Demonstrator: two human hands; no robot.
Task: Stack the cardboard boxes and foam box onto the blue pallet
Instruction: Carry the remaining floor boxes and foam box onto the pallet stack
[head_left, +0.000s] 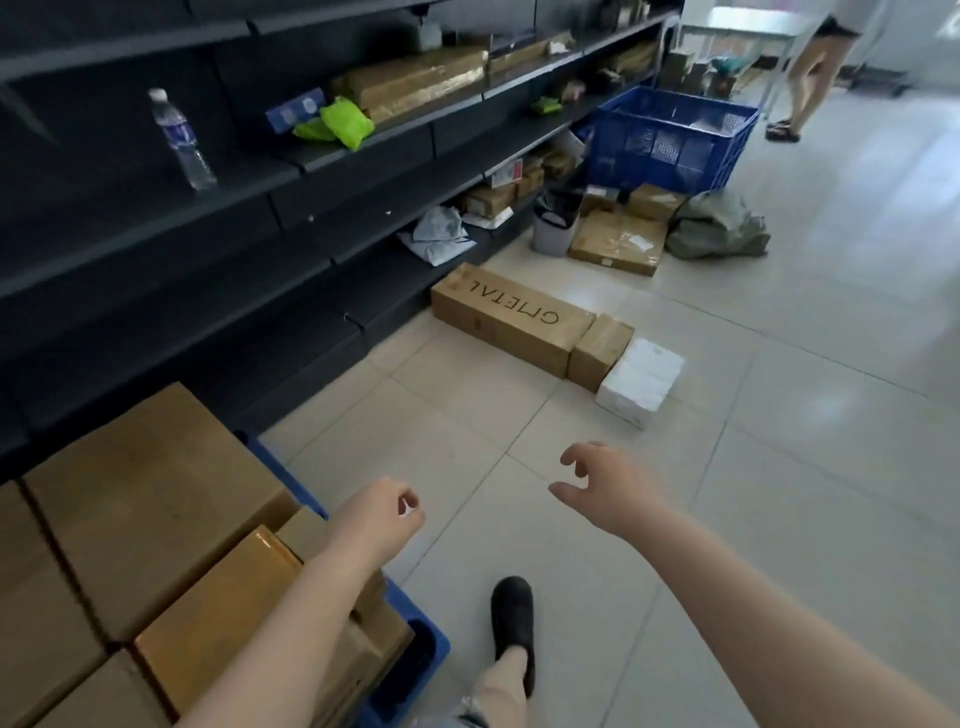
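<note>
Blue pallet (415, 644) mostly hidden under cardboard boxes (156, 499); both hands' fingers (574, 457) loosely curled, empty.

Brown cardboard boxes (156, 499) sit stacked on the blue pallet (415, 649), near left. Farther off, a long box (511, 317), small box (600, 351) and white foam box (641, 382) lie touching in a row on the floor.

both forearms are bare, with no sleeves, watch or rings showing on the left hand (382, 512) or right hand (605, 486). one foot wears a plain black slip-on shoe (513, 618) below a light beige trouser leg (501, 686).
</note>
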